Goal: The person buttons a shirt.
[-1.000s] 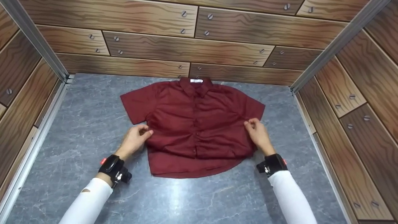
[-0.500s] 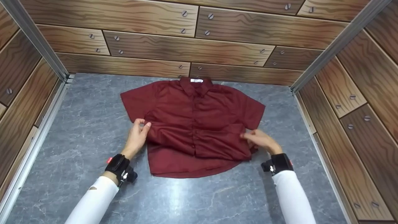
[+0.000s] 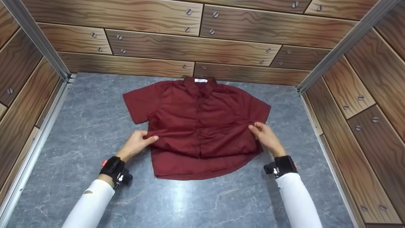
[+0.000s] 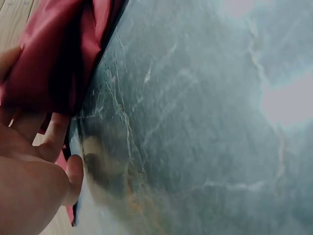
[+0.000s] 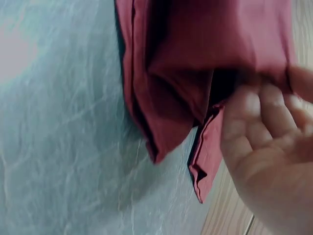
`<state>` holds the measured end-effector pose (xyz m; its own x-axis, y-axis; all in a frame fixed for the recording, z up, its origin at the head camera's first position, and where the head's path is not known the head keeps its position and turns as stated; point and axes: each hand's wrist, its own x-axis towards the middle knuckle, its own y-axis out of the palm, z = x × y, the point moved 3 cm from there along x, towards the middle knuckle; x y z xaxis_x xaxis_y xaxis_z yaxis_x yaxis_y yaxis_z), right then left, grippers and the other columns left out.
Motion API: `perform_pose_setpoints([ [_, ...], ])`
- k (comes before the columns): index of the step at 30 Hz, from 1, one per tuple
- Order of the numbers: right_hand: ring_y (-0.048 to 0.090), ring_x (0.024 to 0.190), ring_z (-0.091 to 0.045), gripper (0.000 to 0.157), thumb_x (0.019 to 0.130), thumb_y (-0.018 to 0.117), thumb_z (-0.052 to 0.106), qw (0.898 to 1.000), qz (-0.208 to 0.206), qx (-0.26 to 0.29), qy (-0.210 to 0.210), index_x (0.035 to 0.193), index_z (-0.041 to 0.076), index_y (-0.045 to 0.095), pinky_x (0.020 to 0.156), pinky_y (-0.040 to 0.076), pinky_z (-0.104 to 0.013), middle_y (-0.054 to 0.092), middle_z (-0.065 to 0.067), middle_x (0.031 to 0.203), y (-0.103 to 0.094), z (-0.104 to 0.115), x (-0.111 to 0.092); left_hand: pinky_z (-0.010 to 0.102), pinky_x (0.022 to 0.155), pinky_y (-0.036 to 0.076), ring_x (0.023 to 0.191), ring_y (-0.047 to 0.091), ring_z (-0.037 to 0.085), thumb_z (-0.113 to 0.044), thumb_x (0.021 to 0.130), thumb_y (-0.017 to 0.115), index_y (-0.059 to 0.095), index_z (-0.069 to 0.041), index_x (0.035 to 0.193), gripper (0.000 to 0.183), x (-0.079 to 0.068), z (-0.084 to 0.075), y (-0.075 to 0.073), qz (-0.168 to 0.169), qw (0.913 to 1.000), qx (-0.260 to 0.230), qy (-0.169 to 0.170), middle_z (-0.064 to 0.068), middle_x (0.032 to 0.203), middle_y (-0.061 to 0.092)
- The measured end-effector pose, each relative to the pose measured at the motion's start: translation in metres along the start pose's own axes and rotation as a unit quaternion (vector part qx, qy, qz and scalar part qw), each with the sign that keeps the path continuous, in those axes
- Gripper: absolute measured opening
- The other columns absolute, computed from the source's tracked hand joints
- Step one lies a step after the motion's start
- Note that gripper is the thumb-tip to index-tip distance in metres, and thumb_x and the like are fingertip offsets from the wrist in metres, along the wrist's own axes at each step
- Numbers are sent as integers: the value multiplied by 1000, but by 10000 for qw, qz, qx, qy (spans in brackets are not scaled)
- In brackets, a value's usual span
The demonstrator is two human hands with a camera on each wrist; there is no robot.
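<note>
A dark red short-sleeved button shirt (image 3: 177, 107) lies front up on the grey surface, collar away from me. Its front panel is lifted and creased in the lower half, with the back hem showing below it. My left hand (image 3: 136, 143) pinches the shirt's left side edge below the sleeve, thumb on top. On the opposite side my right hand (image 3: 266, 136) pinches the side edge just under the right sleeve. In the left wrist view, fingers of the left hand (image 4: 34, 181) go under the raised cloth. The right wrist view shows the right hand (image 5: 274, 147) with fingers beneath a fold.
The grey marbled tabletop (image 3: 202, 202) is bounded by a wood-patterned back wall (image 3: 158, 47) and side walls, with metal posts at the corners. The collar lies close to the back wall. A black wrist strap (image 3: 114, 166) with a camera sits on each forearm.
The left hand has gone up slightly, then back down. My right hand moved inward, then out and up again. The lower front panel's folds have shifted between them.
</note>
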<state>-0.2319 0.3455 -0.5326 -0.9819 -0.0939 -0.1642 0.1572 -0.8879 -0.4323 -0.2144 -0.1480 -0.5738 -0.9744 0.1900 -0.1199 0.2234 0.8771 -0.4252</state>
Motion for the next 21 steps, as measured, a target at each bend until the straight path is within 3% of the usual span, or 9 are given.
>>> perform_pose_setpoints([
  [7, 44, 56, -6, 27, 98, 55, 18, 9975, -708, 14, 83, 101, -9, 54, 52, 36, -20, 47, 2, 68, -1, 22, -7, 22, 58, 36, 62, 44, 8, -38, 87, 70, 70, -3, 78, 36, 7, -2, -3, -804, 9948, -623, -52, -5, 66, 57],
  [12, 49, 63, -6, 35, 94, 61, 11, 9916, -862, 965, 42, 121, -5, 46, 57, 40, -22, 55, 4, 74, -5, 18, -4, 21, 61, 38, 64, 46, 9, -44, 84, 72, 69, -5, 75, 40, 9, -7, -4, -1362, 9875, -772, -172, -8, 64, 55],
  [16, 49, 64, -6, 35, 92, 63, 7, 9783, -671, 1940, -269, 122, 0, 45, 59, 40, -21, 54, 4, 72, -8, 11, -1, 22, 59, 33, 63, 40, 9, -47, 84, 71, 61, -9, 68, 43, 6, -12, -5, -1520, 9837, -927, -239, -11, 59, 43],
  [21, 54, 70, -7, 25, 92, 65, 11, 9711, -664, 2191, -672, 111, -3, 55, 62, 44, -19, 60, 2, 81, -13, 10, -1, 23, 57, 34, 61, 40, 9, -46, 86, 68, 57, -10, 64, 44, 3, -21, -5, -1573, 9816, -1065, -208, -10, 57, 42],
])
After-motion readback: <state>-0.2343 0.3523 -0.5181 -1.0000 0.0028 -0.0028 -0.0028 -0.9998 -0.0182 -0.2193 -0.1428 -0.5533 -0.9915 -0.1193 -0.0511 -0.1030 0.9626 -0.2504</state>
